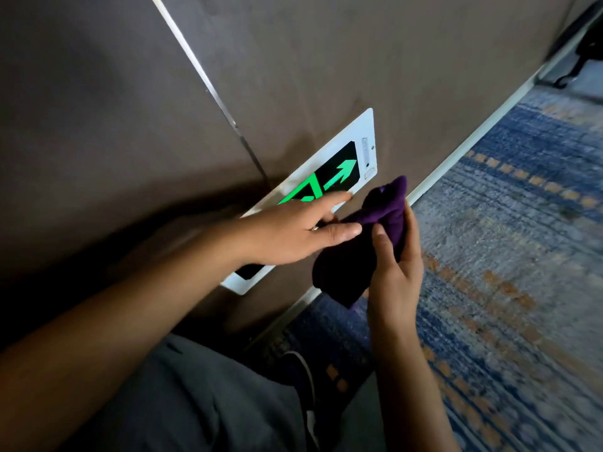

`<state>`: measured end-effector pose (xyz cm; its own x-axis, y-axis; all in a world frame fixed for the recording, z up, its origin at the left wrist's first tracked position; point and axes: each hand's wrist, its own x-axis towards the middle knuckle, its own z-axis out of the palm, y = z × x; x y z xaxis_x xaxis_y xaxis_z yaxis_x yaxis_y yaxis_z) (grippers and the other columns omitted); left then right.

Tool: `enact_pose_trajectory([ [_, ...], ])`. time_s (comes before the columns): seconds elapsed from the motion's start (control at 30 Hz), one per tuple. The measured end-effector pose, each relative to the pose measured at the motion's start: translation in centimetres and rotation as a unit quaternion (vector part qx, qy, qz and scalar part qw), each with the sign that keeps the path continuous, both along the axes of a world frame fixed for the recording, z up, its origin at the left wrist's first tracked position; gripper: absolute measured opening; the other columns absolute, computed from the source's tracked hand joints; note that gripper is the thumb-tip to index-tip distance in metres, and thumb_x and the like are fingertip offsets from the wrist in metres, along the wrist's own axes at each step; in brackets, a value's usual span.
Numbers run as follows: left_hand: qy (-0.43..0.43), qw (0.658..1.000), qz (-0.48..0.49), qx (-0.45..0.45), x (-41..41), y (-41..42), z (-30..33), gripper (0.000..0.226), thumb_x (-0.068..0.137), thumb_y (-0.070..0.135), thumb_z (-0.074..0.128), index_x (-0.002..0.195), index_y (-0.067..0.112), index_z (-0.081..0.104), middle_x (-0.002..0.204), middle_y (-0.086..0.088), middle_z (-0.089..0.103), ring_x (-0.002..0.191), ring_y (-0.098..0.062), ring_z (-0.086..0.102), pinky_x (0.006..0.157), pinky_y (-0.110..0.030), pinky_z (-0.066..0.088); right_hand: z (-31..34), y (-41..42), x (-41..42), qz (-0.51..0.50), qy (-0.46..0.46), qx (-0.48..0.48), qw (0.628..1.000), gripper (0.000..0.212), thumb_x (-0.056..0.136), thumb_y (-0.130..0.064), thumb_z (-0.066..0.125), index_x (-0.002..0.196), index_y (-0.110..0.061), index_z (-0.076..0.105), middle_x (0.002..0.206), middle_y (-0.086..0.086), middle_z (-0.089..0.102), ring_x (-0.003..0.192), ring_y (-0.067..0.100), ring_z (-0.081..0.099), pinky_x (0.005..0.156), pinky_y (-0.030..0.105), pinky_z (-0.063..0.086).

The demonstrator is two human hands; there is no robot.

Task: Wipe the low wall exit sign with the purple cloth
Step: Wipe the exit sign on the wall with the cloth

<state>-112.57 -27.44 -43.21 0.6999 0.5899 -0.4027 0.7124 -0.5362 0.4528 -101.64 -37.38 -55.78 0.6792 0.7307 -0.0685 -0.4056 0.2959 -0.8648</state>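
Crouching by the low wall, a person bunches the purple cloth (362,246) in the right hand (396,259), grip closed round it, just beside the exit sign (367,141), left hand (290,233) spread; a flat pad should wipe best.

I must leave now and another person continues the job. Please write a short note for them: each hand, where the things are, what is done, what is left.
Left hand: open, fingers spread over the middle of the exit sign; whether it touches the sign I cannot tell.
Right hand: shut on the purple cloth, bunched, held beside the sign and not on it.
Exit sign: low on the brown wall, just above the carpet, green arrow lit.
Done: cloth in hand, person is at the sign.
Left: bring the cloth onto the sign and wipe its face and white frame.
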Motion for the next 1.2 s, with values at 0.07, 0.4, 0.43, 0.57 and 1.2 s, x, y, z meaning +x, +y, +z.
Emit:
enact_pose_trajectory([
  [0.07, -0.031, 0.996, 0.058, -0.059, 0.5, -0.9, -1.3, 0.068, 0.085, 0.081, 0.04, 0.145, 0.05, 0.038, 0.115, 0.036, 0.06, 0.12, 0.014, 0.055, 0.101, -0.009, 0.037, 0.7, -0.7, 0.9, 0.009, -0.006, -0.02, 1.0, 0.047, 0.109, -0.018, 0.05, 0.155, -0.027, 0.046, 0.152, -0.008, 0.057, 0.14, 0.004, 0.053, 0.116, 0.027, 0.043],
  [0.4, -0.209, 0.969, 0.128, 0.04, 2.8, -2.7, -1.5, 0.032, 0.103, 0.035, 0.056, 0.108, 0.004, 0.066, 0.096, -0.006, 0.072, 0.089, -0.015, 0.067, 0.083, -0.036, 0.053, 3.1, -2.5, 3.3, 0.082, -0.017, -0.025, 0.996, 0.048, 0.101, -0.029, 0.057, 0.149, -0.025, 0.053, 0.136, -0.018, 0.067, 0.126, -0.002, 0.062, 0.093, 0.011, 0.051],
  [0.43, -0.227, 0.963, 0.129, 0.059, 2.8, -2.7, -0.9, 0.033, 0.103, 0.034, 0.056, 0.098, 0.002, 0.064, 0.084, -0.005, 0.067, 0.078, -0.013, 0.062, 0.074, -0.034, 0.048, 3.3, -2.7, 3.7, 0.074, -0.024, -0.033, 0.996, 0.047, 0.102, -0.023, 0.06, 0.149, -0.022, 0.053, 0.137, -0.012, 0.067, 0.123, 0.002, 0.065, 0.089, 0.013, 0.054],
  [0.57, -0.242, 0.961, 0.11, 0.076, 2.0, -2.8, 0.8, 0.035, 0.104, 0.034, 0.053, 0.105, 0.001, 0.066, 0.088, -0.015, 0.07, 0.086, -0.026, 0.066, 0.08, -0.043, 0.051, 4.3, -3.4, 5.2, 0.042, -0.071, -0.071, 0.994, 0.043, 0.097, -0.014, 0.07, 0.139, -0.021, 0.06, 0.127, -0.004, 0.071, 0.109, 0.013, 0.073, 0.081, 0.021, 0.058],
  [1.2, -0.346, 0.936, 0.057, 0.006, -0.2, -4.3, 1.1, 0.031, 0.103, 0.035, 0.052, 0.125, 0.021, 0.069, 0.117, 0.004, 0.075, 0.111, -0.004, 0.067, 0.098, -0.027, 0.053, 9.6, -5.4, 6.5, 0.225, -0.236, -0.047, 0.944, 0.046, 0.095, -0.031, 0.075, 0.136, -0.014, 0.062, 0.124, 0.011, 0.075, 0.115, 0.031, 0.072, 0.095, 0.045, 0.06],
])
